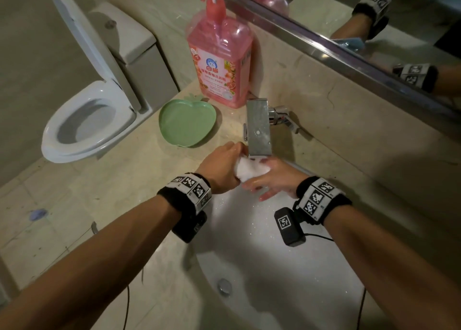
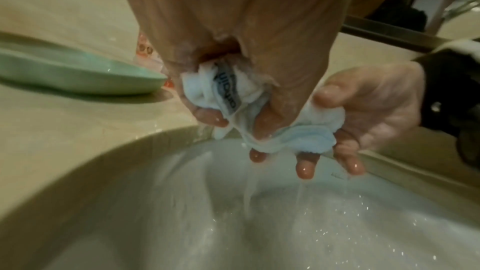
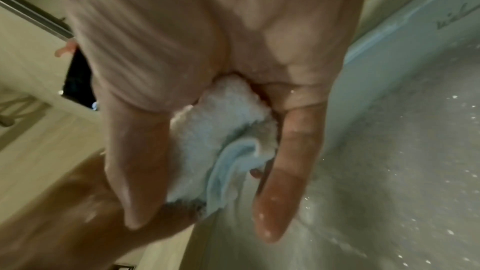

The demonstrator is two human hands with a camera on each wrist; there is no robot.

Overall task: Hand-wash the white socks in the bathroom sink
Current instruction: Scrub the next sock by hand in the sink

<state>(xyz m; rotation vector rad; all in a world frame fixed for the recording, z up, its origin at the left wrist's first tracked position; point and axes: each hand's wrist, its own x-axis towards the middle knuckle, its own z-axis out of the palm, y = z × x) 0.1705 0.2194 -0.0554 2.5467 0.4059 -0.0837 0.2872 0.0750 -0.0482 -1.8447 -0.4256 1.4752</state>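
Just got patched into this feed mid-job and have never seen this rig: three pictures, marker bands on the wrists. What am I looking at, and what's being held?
No machine here: a person's two bare hands, with a camera strapped on each wrist and one worn on the head. The wide picture is the head view; the two close ones look along each hand. The left hand grips a wet white sock under the faucet, over the sink. The right hand cradles the sock from the other side, fingers nearly straight. Water drips into the basin. On the counter stand a pink detergent bottle and a green apple-shaped dish.
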